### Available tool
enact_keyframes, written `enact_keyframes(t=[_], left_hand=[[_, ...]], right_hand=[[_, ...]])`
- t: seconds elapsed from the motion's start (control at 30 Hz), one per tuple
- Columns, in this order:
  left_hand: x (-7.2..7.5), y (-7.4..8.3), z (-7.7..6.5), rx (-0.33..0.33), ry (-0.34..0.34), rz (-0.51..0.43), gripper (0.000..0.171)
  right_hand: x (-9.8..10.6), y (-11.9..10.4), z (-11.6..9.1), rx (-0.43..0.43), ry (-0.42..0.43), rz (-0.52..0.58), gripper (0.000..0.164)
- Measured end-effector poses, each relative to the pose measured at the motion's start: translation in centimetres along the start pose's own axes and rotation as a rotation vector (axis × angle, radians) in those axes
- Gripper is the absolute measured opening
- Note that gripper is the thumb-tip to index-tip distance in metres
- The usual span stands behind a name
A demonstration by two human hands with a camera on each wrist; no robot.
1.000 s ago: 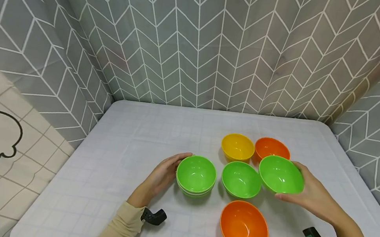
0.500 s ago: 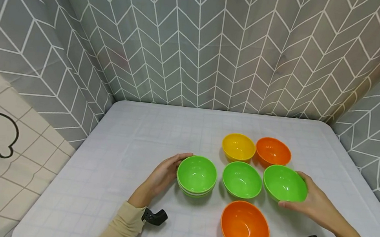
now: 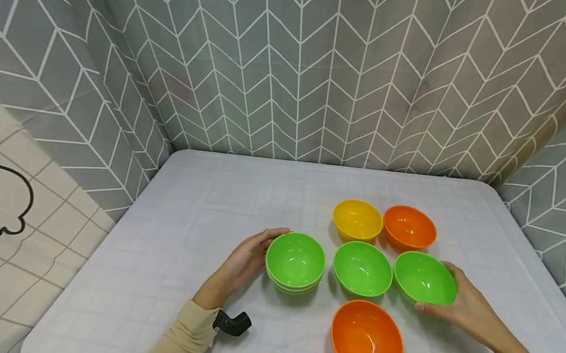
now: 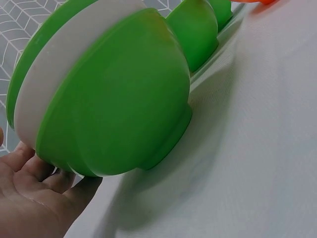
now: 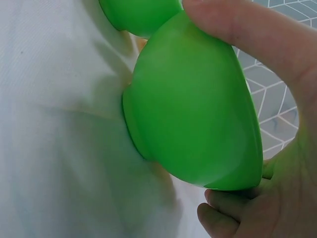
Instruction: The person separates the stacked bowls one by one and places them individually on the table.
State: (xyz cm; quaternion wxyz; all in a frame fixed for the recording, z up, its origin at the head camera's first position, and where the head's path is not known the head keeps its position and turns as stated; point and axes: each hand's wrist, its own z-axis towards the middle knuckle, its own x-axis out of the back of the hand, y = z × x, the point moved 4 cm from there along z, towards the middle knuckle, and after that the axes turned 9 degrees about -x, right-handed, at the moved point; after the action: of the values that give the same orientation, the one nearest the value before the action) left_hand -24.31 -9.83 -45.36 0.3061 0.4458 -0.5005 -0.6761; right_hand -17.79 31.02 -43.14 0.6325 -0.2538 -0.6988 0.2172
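My right hand point(image 3: 464, 299) grips a green bowl point(image 3: 425, 279) by its side, thumb at the near edge and fingers at the far one. In the right wrist view that bowl point(image 5: 193, 104) stands with its foot at the white cloth. Just left of it is another green bowl point(image 3: 363, 270). My left hand point(image 3: 246, 260) rests its fingers against the left side of a bowl stack point(image 3: 296, 260). The left wrist view shows the stack as a green bowl point(image 4: 119, 94) at the bottom, a white bowl point(image 4: 54, 74) between, and green on top.
Behind the green bowls sit a yellow bowl point(image 3: 357, 221) and an orange bowl point(image 3: 409, 228). A larger orange bowl point(image 3: 367, 341) is at the front. All stand on a table point(image 3: 195, 201) with a white cloth, backed by a patterned grey curtain point(image 3: 307, 67).
My right hand has lowered its green bowl toward the near side, from overlapping the orange bowl to the table beside the other green bowl. The left hand and the stack have stayed put.
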Motion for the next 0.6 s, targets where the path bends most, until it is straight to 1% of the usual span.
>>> enact_keyframes(t=[0.23, 0.5, 0.6], left_hand=[[-0.18, 0.09, 0.03, 0.005, 0.008, -0.008, 0.049], [-0.24, 0.18, -0.01, 0.001, 0.008, -0.026, 0.048], [-0.21, 0.2, -0.03, -0.004, 0.0, -0.03, 0.049]], right_hand=[[-0.1, 0.14, -0.16, 0.004, 0.005, -0.003, 0.111], [0.06, -0.36, -0.35, 0.039, -0.003, 0.039, 0.12], [0.47, -0.55, -0.37, 0.046, 0.003, 0.037, 0.118]])
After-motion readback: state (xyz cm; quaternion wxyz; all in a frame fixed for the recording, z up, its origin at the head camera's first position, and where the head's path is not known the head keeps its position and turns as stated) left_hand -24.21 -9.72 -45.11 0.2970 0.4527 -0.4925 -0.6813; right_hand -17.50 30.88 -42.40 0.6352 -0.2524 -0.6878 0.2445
